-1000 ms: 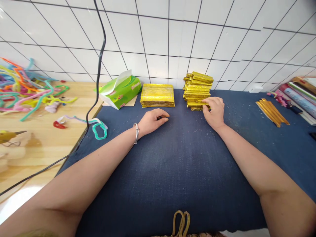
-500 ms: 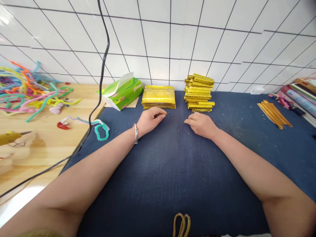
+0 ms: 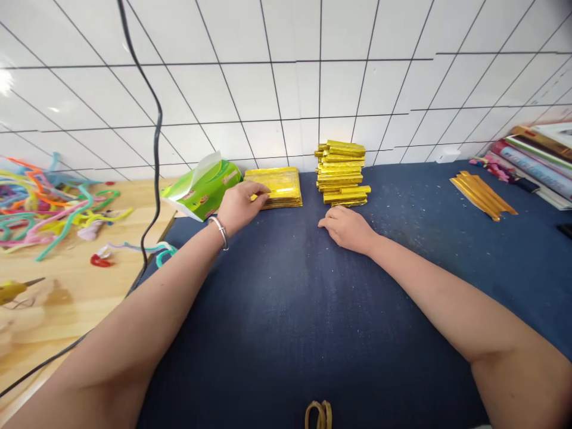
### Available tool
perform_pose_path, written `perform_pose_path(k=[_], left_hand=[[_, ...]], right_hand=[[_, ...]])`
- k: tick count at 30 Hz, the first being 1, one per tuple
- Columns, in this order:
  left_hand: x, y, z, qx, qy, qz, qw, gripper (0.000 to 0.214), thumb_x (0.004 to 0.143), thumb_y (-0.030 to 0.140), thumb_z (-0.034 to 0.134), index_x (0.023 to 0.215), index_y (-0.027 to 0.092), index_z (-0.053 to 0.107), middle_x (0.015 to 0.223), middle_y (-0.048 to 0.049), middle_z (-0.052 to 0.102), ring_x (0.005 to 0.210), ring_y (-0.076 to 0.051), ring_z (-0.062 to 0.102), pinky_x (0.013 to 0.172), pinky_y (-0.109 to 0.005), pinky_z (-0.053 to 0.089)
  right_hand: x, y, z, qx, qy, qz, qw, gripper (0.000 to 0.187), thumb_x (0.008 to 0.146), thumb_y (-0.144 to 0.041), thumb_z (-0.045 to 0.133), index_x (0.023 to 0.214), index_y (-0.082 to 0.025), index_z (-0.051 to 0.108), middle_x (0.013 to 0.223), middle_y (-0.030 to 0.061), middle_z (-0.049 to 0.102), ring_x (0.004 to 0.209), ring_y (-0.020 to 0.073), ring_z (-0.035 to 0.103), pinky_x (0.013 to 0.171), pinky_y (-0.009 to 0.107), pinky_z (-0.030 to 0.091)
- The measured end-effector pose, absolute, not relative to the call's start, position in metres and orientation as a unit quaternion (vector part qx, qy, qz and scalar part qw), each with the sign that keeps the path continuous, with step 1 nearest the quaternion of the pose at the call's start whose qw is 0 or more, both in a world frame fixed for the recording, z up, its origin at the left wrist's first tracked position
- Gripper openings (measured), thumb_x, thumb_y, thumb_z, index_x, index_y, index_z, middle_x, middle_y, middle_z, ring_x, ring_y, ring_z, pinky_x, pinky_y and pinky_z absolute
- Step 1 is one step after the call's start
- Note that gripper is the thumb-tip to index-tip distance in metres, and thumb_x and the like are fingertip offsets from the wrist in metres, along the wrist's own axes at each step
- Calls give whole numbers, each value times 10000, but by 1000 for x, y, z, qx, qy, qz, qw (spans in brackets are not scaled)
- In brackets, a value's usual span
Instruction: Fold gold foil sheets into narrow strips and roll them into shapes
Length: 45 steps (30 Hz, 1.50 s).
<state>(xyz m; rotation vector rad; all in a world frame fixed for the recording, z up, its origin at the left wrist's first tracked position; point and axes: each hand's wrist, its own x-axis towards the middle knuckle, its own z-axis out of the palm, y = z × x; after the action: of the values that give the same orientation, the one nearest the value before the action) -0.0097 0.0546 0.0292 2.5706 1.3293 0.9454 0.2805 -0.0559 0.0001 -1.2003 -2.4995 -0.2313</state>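
My left hand is at the front left of a stack of gold foil paper sheets. Its fingers reach over the sheets, loosely bent, with a small gap between thumb and forefinger; no sheet is lifted. A silver bangle circles that wrist. My right hand rests on the dark blue cloth, fingers curled in and nothing seen in them. Just behind it rises a pile of rolled gold foil paper tubes.
A green tissue pack stands left of the stack. Colourful fuzzy stems and a yellow glue gun lie on the wooden surface. A black cable hangs at left. Folded gold strips and books are at right.
My left hand has moved left and onto the gold sheets from the cloth in front of them. My right hand stays by the tubes, still curled. The camera view has shifted slightly.
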Motion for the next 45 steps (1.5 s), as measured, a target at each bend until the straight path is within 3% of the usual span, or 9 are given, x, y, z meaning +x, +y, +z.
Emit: perform_pose_path(k=[3, 8, 16, 29, 36, 42, 45], left_hand=[[-1, 89, 28, 831, 474, 285, 62, 264, 788, 343, 585, 971, 176, 674, 936, -56, 679, 852, -187, 600, 825, -321, 458], [3, 130, 5, 850, 445, 194, 204, 427, 652, 424, 706, 977, 153, 647, 875, -42, 644, 749, -160, 551, 706, -280, 445], [-2, 130, -11, 829, 449, 251, 218, 237, 699, 366, 660, 790, 160, 584, 718, 8, 547, 648, -119, 466, 619, -248, 373], [4, 112, -5, 812, 461, 353, 63, 107, 791, 283, 570, 744, 188, 565, 773, -21, 566, 804, -175, 508, 777, -313, 405], [-8, 97, 25, 741, 478, 471, -6, 120, 899, 300, 485, 866, 191, 523, 963, -58, 583, 1019, -199, 522, 925, -375, 388], [6, 66, 85, 706, 404, 579, 53, 209, 980, 317, 374, 1029, 116, 407, 1007, -40, 531, 921, -113, 557, 766, -265, 430], [22, 44, 98, 764, 381, 474, 217, 285, 986, 388, 316, 1076, 137, 417, 953, -24, 561, 830, -125, 594, 676, -261, 432]], right_hand=[[280, -56, 1, -429, -882, -80, 177, 271, 906, -155, 415, 1030, -177, 655, 928, 89, 590, 906, 200, 484, 819, 328, 389], [280, -55, 0, -431, -880, -60, 190, 266, 899, -149, 420, 1019, -184, 655, 931, 84, 588, 909, 197, 486, 808, 321, 391], [279, -54, 2, -433, -878, -36, 200, 262, 898, -161, 422, 1017, -190, 654, 931, 83, 590, 898, 198, 495, 807, 331, 396], [277, -54, 4, -445, -874, -24, 193, 283, 921, -202, 400, 1036, -204, 658, 931, 85, 597, 903, 206, 503, 812, 342, 397], [277, -53, 3, -447, -874, -30, 189, 290, 925, -206, 393, 1043, -206, 658, 942, 85, 594, 913, 205, 505, 816, 338, 395], [277, -55, 4, -447, -875, -31, 182, 284, 911, -178, 404, 1036, -194, 658, 968, 89, 597, 927, 202, 508, 816, 329, 394], [277, -55, 7, -450, -876, -27, 174, 276, 901, -170, 412, 1028, -197, 655, 960, 83, 597, 922, 199, 510, 809, 322, 395]])
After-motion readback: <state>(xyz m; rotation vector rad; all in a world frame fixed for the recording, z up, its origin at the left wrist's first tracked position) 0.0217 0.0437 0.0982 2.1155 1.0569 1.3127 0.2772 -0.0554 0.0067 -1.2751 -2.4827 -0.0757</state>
